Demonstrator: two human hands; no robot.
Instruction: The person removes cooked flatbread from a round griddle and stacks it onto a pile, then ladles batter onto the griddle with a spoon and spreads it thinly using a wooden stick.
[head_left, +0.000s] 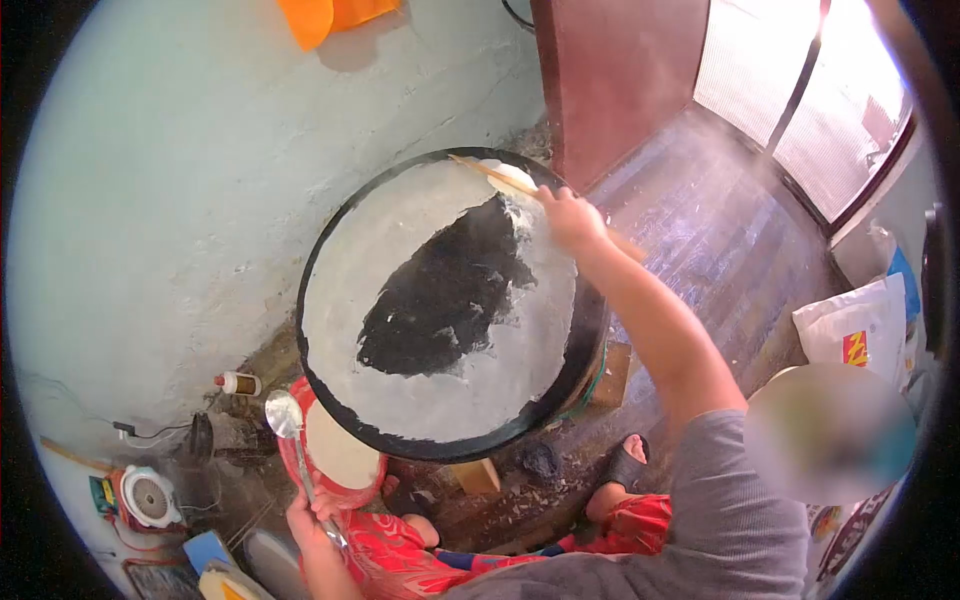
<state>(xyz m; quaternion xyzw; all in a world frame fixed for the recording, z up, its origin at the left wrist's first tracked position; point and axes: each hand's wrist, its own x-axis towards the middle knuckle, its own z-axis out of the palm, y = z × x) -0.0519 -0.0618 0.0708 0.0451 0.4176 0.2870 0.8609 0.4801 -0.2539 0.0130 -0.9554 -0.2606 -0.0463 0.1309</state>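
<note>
The right hand [572, 218] covers the middle of a wooden stick [470, 163], so it is unclear whether the pale wooden length showing to the right of the wrist belongs to it. A round patch [840, 430] at the right is blurred past reading, glare washes out the window [868, 60] at far right, and an orange item [335, 15] is cut off by the far edge. The large round griddle [440, 315] stands mid-scene near the pale wall [170, 220], its rim dark. White batter [350, 270] lies over most of it in a broad, uneven ring, ragged along the inner edge, around a bare black area. The right hand grips the stick over the griddle's far right part, where a thicker pale mass sits against the wood. At near left, the left hand is closed around the handle of a metal ladle [284, 414], whose white-coated bowl is above the left rim of a red basin [372, 492]. Smooth cream-coloured batter [338, 450] fills much of the basin, partly hidden by the griddle's near edge. A small bottle [240, 384] with a red cap lies left of the basin; its contents cannot be made out.
</note>
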